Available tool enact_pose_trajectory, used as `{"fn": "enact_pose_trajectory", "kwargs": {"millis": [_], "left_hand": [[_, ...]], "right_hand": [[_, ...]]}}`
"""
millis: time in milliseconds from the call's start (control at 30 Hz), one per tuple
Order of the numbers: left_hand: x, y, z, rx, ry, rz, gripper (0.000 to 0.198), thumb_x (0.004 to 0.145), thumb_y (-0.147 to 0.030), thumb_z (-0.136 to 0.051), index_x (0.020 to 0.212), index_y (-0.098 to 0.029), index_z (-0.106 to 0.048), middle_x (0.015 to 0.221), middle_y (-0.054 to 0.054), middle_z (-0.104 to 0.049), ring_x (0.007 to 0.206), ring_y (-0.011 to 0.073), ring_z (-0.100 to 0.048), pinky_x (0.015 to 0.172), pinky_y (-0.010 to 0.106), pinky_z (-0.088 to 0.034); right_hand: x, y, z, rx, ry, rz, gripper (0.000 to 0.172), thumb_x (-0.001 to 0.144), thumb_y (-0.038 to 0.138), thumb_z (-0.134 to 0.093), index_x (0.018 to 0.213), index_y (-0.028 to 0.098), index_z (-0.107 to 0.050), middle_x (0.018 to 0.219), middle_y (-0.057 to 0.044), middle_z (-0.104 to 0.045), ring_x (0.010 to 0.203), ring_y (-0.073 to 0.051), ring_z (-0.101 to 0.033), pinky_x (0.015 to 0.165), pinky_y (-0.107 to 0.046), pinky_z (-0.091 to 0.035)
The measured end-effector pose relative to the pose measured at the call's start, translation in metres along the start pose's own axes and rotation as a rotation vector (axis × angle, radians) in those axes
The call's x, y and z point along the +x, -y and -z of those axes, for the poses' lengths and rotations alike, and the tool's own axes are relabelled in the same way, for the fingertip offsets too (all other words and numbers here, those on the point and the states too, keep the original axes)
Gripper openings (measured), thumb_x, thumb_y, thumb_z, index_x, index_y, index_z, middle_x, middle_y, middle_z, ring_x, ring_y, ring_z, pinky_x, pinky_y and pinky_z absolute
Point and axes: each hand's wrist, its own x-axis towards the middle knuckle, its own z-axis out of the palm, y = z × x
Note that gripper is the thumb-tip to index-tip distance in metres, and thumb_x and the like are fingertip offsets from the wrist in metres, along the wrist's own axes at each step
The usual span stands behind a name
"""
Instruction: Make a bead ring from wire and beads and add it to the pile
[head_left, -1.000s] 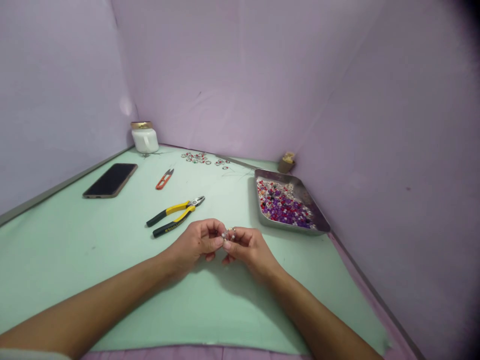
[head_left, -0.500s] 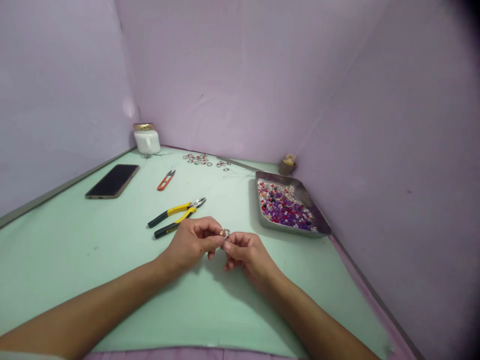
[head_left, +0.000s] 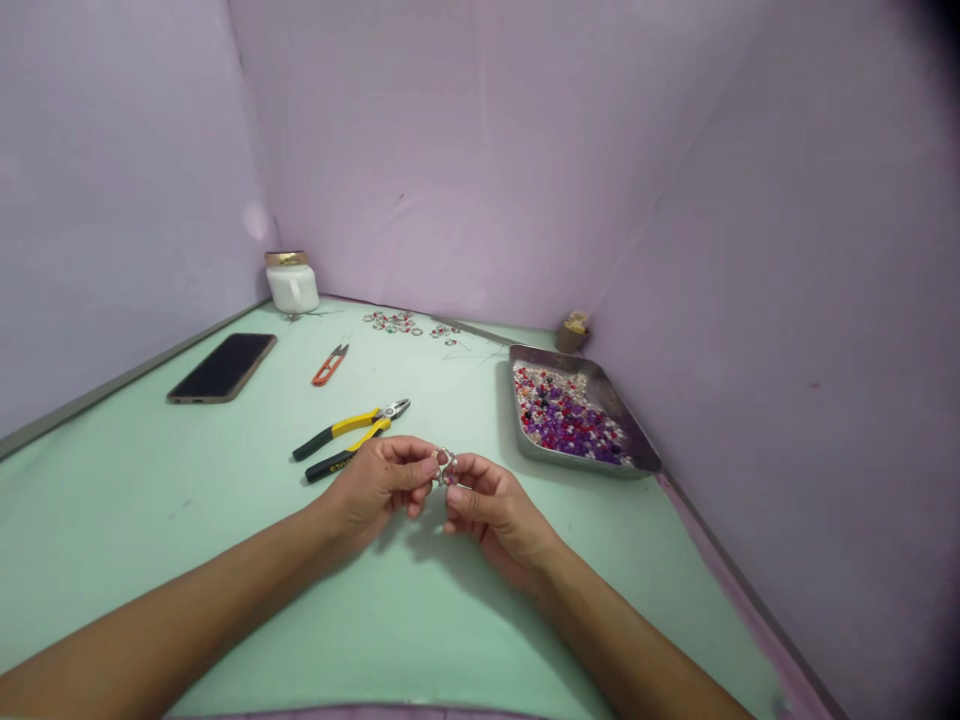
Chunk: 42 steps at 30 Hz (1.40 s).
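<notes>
A small beaded ring (head_left: 446, 466), silvery with a reddish bead, is held upright between my two hands above the green tabletop. My left hand (head_left: 390, 482) pinches its left side with thumb and forefinger. On the other side, my right hand (head_left: 491, 503) grips the lower right of the ring in the same way. Just behind my left hand lie pliers (head_left: 356, 430) with yellow and black handles, their jaws pointing to the back right. Part of one handle is hidden by the hand.
A metal tray (head_left: 577, 462) of mixed beads stands at right. Several beaded rings (head_left: 394, 322) lie at the back. Orange thread snips (head_left: 330, 366), a phone (head_left: 223, 368) and a white jar (head_left: 292, 287) are at left. A small brown pot (head_left: 572, 335) stands behind the tray.
My fingers have drawn slightly apart, so more of the beaded ring shows between them. The view has shifted a little; the tools and tray stay where they were.
</notes>
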Motion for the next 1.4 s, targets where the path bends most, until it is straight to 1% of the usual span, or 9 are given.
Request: {"fn": "enact_pose_trajectory", "kwargs": {"millis": [400,533,667,733,800,900,1000,1200,1400], "left_hand": [[0.001,0.001,0.001,0.091,-0.098,-0.073,0.012,0.063,-0.024,-0.067,0.067,-0.014,-0.062,0.052,-0.003,-0.054,0.038,0.0057,-0.042,0.04,0.02,-0.034],[-0.005,-0.001,-0.007,0.425,-0.186,-0.301,0.006,0.065,-0.02,-0.063,0.063,-0.015,-0.064,0.057,-0.001,-0.055,0.039,0.0079,-0.044,0.041,0.023,-0.037],[-0.011,-0.002,-0.013,0.715,-0.246,-0.596,0.008,0.069,-0.016,-0.06,0.064,-0.018,-0.066,0.061,0.001,-0.056,0.052,0.0116,-0.05,0.051,0.025,-0.04],[-0.011,-0.005,-0.011,0.665,-0.239,-0.532,0.007,0.068,-0.016,-0.06,0.065,-0.017,-0.065,0.06,0.001,-0.057,0.049,0.0109,-0.049,0.05,0.025,-0.04],[-0.007,-0.007,-0.007,0.484,-0.205,-0.342,0.004,0.067,-0.019,-0.061,0.066,-0.016,-0.063,0.058,0.0,-0.056,0.042,0.0086,-0.045,0.044,0.023,-0.038],[0.0,-0.009,0.001,0.2,-0.138,-0.104,0.011,0.066,-0.024,-0.063,0.067,-0.014,-0.062,0.053,-0.002,-0.053,0.04,0.0063,-0.041,0.041,0.02,-0.034],[0.004,-0.007,0.005,0.142,-0.106,-0.028,0.014,0.065,-0.026,-0.064,0.07,-0.012,-0.062,0.047,-0.005,-0.047,0.039,0.0058,-0.038,0.039,0.019,-0.032],[0.001,-0.001,-0.002,0.653,-0.13,-0.134,0.008,0.065,-0.021,-0.058,0.067,-0.014,-0.064,0.048,-0.003,-0.051,0.044,0.0103,-0.044,0.044,0.023,-0.035],[0.005,0.011,0.007,1.032,-0.024,-0.282,0.01,0.068,-0.019,-0.054,0.068,-0.018,-0.064,0.066,0.001,-0.06,0.061,0.0155,-0.053,0.054,0.024,-0.038]], "right_hand": [[0.005,-0.005,0.005,-0.246,-0.105,0.157,0.021,0.056,0.026,-0.072,0.072,0.015,-0.064,0.064,0.0,-0.058,0.054,-0.009,-0.05,0.049,-0.022,-0.045],[0.004,-0.008,0.002,-0.199,-0.129,0.104,0.023,0.057,0.03,-0.072,0.072,0.015,-0.062,0.055,0.004,-0.053,0.044,-0.006,-0.044,0.046,-0.021,-0.044],[0.001,-0.011,-0.002,-0.082,-0.036,-0.004,0.024,0.064,0.037,-0.066,0.069,0.015,-0.059,0.054,0.005,-0.047,0.042,-0.005,-0.041,0.046,-0.021,-0.044],[0.0,-0.01,-0.003,-0.068,-0.009,-0.015,0.024,0.065,0.038,-0.065,0.066,0.015,-0.058,0.058,0.005,-0.048,0.043,-0.004,-0.042,0.047,-0.02,-0.044],[0.0,-0.008,-0.001,-0.124,-0.019,-0.004,0.024,0.067,0.038,-0.063,0.071,0.015,-0.061,0.065,0.003,-0.052,0.044,-0.004,-0.044,0.047,-0.02,-0.043],[0.002,0.0,0.003,-0.314,-0.151,0.078,0.028,0.066,0.039,-0.062,0.08,0.015,-0.064,0.071,0.0,-0.058,0.045,-0.006,-0.047,0.048,-0.022,-0.041],[0.003,0.008,0.006,-0.433,-0.29,0.216,0.028,0.065,0.038,-0.063,0.082,0.016,-0.062,0.069,-0.001,-0.059,0.047,-0.008,-0.049,0.051,-0.024,-0.043],[0.01,0.003,0.014,-0.636,-0.211,0.222,0.021,0.065,0.029,-0.063,0.082,0.017,-0.06,0.067,0.0,-0.06,0.05,-0.01,-0.05,0.05,-0.024,-0.041],[0.016,-0.011,0.026,-1.05,-0.15,0.307,0.01,0.068,0.02,-0.057,0.076,0.021,-0.063,0.069,0.001,-0.064,0.054,-0.011,-0.049,0.053,-0.023,-0.038]]}}
